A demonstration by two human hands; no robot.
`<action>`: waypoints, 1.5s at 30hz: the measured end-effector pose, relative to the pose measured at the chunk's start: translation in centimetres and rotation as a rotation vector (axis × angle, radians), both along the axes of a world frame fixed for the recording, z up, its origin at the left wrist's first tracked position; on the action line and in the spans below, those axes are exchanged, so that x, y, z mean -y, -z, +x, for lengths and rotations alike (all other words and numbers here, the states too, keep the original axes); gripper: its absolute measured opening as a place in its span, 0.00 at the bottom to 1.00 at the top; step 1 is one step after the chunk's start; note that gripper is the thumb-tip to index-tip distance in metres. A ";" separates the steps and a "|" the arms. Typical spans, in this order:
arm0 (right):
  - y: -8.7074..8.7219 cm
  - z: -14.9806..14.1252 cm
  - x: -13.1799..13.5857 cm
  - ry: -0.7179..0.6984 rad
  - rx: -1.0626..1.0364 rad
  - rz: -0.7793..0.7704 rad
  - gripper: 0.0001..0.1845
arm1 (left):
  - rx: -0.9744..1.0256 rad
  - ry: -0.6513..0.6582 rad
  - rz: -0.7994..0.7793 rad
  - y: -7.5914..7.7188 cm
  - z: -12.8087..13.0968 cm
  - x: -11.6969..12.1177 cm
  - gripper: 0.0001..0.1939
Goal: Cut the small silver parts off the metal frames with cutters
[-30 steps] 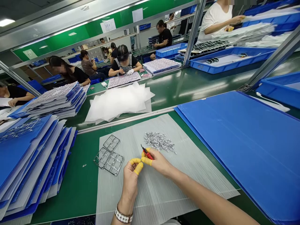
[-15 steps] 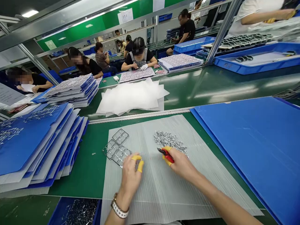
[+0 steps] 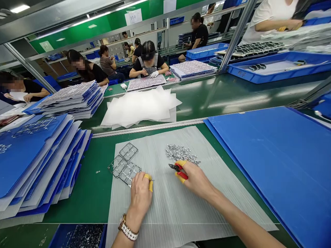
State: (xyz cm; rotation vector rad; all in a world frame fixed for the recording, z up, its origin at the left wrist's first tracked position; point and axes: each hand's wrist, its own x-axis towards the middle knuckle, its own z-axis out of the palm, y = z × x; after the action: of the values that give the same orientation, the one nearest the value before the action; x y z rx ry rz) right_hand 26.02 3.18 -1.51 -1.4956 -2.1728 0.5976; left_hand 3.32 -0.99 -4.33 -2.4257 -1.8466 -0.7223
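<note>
Gripping red-handled cutters (image 3: 182, 175), our right hand (image 3: 195, 178) is just beside the pile of small shiny parts (image 3: 181, 153) on the white sheet (image 3: 170, 213). Our left hand (image 3: 140, 193) is curled beside the thin frames (image 3: 127, 161); we cannot tell whether it holds anything.

The head camera looks forward and down from above the near edge of the desk (image 3: 90, 193), past its far edge.
</note>
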 end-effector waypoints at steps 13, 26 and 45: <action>-0.7 -7.0 1.1 -0.255 -0.267 -0.056 0.14 | 0.354 0.099 -0.113 -2.3 -0.9 0.7 0.05; -0.1 -7.0 1.1 -0.130 -0.587 -0.264 0.10 | 0.948 -0.133 -0.215 -1.5 0.2 0.2 0.05; 2.3 -9.2 1.3 0.189 -1.159 -0.490 0.21 | 1.467 -0.224 -0.314 -0.6 2.5 -0.3 0.13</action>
State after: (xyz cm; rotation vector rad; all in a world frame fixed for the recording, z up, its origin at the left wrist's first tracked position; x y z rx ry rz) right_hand 16.86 1.89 -3.85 -1.0577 -1.0100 1.5176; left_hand 5.84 -0.68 -3.72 -1.6419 -2.5473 -2.8106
